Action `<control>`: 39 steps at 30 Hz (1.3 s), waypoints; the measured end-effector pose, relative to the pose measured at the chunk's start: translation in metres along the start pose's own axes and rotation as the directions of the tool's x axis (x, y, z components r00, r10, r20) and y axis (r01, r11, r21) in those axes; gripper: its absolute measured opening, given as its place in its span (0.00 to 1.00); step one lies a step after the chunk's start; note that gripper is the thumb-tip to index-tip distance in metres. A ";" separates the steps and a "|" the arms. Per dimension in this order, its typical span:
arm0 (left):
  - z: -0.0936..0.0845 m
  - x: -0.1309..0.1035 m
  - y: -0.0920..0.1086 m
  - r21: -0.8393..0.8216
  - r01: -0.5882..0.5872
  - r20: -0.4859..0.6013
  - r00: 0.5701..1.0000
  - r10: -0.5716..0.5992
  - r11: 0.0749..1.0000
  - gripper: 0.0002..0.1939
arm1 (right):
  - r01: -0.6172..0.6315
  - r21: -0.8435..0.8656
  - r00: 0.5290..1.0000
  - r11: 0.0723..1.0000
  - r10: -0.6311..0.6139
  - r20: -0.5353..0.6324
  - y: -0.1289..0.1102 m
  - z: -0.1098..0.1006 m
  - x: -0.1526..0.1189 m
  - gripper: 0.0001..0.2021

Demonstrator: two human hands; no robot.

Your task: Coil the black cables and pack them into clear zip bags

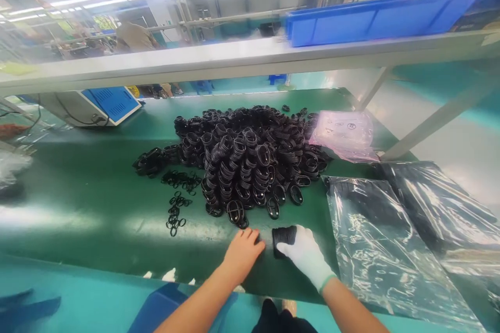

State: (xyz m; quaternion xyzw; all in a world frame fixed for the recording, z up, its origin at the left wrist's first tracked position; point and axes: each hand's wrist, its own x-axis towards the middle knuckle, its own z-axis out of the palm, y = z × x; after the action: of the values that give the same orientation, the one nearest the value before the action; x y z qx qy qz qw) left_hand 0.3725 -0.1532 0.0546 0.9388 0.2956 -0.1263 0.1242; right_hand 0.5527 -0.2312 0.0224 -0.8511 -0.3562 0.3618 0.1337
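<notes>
Now the gloved right hand (307, 255) grips a black stack (284, 239) lying crosswise, its end toward the flat, empty left hand (242, 255).

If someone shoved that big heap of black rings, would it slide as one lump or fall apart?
Probably fall apart: the heap of black rings is many separate stacked pieces, and loose ones already lie scattered at its edge. They look thin and light, so likely easy to push. Flat ovals seem unlikely to roll far.
</notes>
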 end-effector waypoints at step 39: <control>0.054 0.028 -0.008 -0.800 0.071 0.011 0.995 -0.104 0.596 0.38 | -0.171 -0.036 0.977 0.985 0.165 -0.137 -0.008 0.026 -0.007 0.51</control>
State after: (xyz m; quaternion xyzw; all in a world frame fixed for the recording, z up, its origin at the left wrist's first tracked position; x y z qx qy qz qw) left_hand 0.3806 -0.1488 -0.0058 0.7707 0.3688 0.0303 0.5188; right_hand 0.5263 -0.2307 0.0116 -0.9035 -0.2817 0.3053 0.1057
